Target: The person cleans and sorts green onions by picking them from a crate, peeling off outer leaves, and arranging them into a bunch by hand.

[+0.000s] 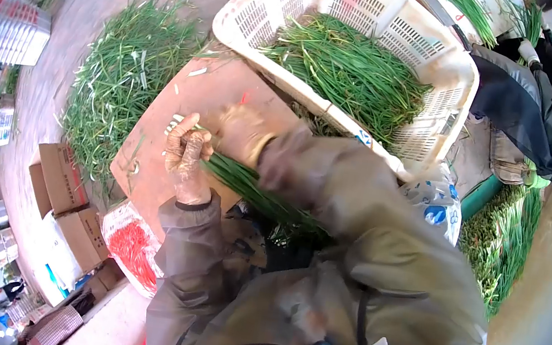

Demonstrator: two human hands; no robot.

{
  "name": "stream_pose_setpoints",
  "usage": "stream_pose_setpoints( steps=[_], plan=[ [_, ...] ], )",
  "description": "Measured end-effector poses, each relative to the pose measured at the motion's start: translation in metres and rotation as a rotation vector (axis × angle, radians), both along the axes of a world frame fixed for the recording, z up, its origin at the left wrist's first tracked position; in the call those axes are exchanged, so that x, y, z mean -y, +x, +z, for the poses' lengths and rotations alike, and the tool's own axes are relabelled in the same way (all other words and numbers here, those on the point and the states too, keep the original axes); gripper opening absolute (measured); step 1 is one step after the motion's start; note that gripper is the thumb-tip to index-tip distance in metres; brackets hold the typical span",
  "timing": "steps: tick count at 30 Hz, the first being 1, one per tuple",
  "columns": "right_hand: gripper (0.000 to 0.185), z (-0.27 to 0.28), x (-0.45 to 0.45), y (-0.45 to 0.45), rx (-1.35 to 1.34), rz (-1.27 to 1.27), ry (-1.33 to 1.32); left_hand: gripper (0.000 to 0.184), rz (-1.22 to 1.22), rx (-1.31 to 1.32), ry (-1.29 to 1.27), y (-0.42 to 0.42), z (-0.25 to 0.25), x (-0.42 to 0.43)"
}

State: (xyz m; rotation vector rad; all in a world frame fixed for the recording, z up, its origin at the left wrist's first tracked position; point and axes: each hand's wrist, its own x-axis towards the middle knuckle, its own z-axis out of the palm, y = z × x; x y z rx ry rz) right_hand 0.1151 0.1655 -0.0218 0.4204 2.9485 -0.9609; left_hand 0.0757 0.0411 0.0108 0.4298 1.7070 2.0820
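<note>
**Green stalks in the left hand, with loose greens on two sides**

The largest thing close by is a white slatted crate (446, 105), partly filled with loose green stalks (354, 70). To its left, a wide heap of greens (130, 81) lies on the floor along the edge of the reddish-brown tabletop (154, 134). Below the heap stand open cardboard boxes (80, 237), and near them, beside the tabletop, is a clear bag of red strips (135, 248).

Smaller again, the bundle of green stalks (240, 178) runs from over the tabletop back towards the person's lap, its pale ends poking past the left hand (188, 153). That hand's grip is closed, fingers curled round the bundle near those ends. The right hand (246, 133) is blurred beside it; I cannot tell how far its grip is open or whether it has hold of anything.

The stalks could fan out or slip if the left grip loosened, since it is near one end only. A quick right hand might also snap or bruise them.

As for writing, the boxes' print, the crate's blue-and-white label (364, 137) and the blue-marked plastic bag (436, 213) are too small or blurred to read.
</note>
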Motion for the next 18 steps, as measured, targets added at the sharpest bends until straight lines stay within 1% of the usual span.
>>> stream_pose_setpoints(
  steps=[1, 2, 3, 4, 6, 7, 9, 10, 11, 13, 14, 16, 17, 18],
  plan=[
    [0.038, 0.064, -0.041, 0.026, -0.171, 0.033, -0.061, 0.027, -0.028, -0.009, -0.017, 0.002, 0.002, -0.007],
    [0.032, 0.019, -0.066, 0.022, -0.184, -0.112, 0.054, 0.026, -0.055, -0.019, -0.034, 0.003, 0.004, -0.015],
    [0.027, -0.010, -0.105, 0.024, -0.464, -0.197, -0.148, 0.026, -0.056, -0.023, -0.036, 0.006, 0.004, -0.021],
    [0.027, 0.013, -0.136, 0.043, -0.200, -0.302, -0.196, 0.026, -0.083, -0.006, -0.061, 0.009, 0.003, -0.025],
    [0.033, -0.063, -0.218, 0.055, 0.053, -0.388, -0.004, 0.028, -0.114, 0.055, -0.167, 0.017, 0.001, -0.031],
    [0.038, -0.102, -0.251, 0.069, 0.204, -0.454, 0.025, 0.029, -0.145, 0.067, -0.210, 0.018, -0.002, -0.032],
    [0.046, -0.155, -0.293, 0.084, 0.644, -0.449, 0.114, 0.031, -0.175, 0.073, -0.216, 0.020, -0.008, -0.038],
    [0.047, -0.170, -0.301, 0.089, 0.664, -0.523, 0.153, 0.032, -0.174, 0.083, -0.242, 0.019, -0.008, -0.040],
    [0.051, -0.183, -0.310, 0.085, 0.747, -0.525, 0.148, 0.032, -0.159, 0.088, -0.255, 0.019, -0.008, -0.042],
    [0.061, -0.214, -0.321, 0.074, 0.697, -0.508, 0.258, 0.033, -0.151, 0.115, -0.287, 0.017, -0.009, -0.048],
    [0.061, -0.227, -0.327, 0.070, 0.700, -0.490, 0.248, 0.034, -0.134, 0.143, -0.297, 0.017, -0.010, -0.051],
    [0.078, -0.249, -0.338, 0.057, 0.560, -0.430, 0.435, 0.035, -0.127, 0.147, -0.335, 0.015, -0.014, -0.056],
    [0.078, -0.256, -0.337, 0.051, 0.556, -0.417, 0.430, 0.035, -0.134, 0.146, -0.356, 0.014, -0.016, -0.059],
    [0.081, -0.262, -0.333, 0.048, 0.656, -0.500, 0.296, 0.036, -0.133, 0.176, -0.399, 0.013, -0.017, -0.061]
  ],
)
